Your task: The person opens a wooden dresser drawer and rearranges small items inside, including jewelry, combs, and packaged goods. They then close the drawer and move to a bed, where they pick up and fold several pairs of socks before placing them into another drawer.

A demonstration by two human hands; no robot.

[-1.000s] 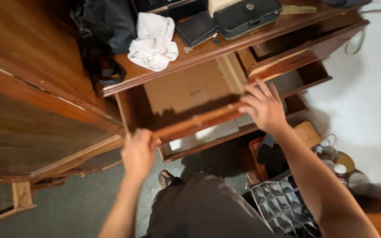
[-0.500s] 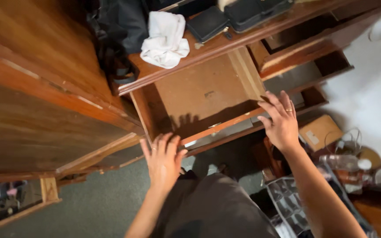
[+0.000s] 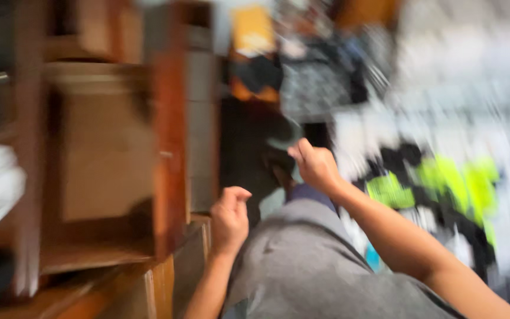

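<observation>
Wooden drawer (image 3: pixel 104 159) stands pulled out at nine o'clock, blurred, apart from both hands.
Judged stiff, boxy and fairly heavy, it is best taken by its front rail with both hands; left hand (image 3: pixel 229 215) hangs curled just beside it, right hand (image 3: pixel 315 166) loosely closed, each grip pinching nothing.

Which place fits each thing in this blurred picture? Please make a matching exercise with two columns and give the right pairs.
Things:
1. left hand
2. right hand
3. open wooden drawer
4. yellow-green item

Places:
a. far right, on the floor
b. left of the picture
c. beside the drawer front, fingers curled
d. higher, past the grey lap

Pairs: 1-c, 2-d, 3-b, 4-a
</observation>
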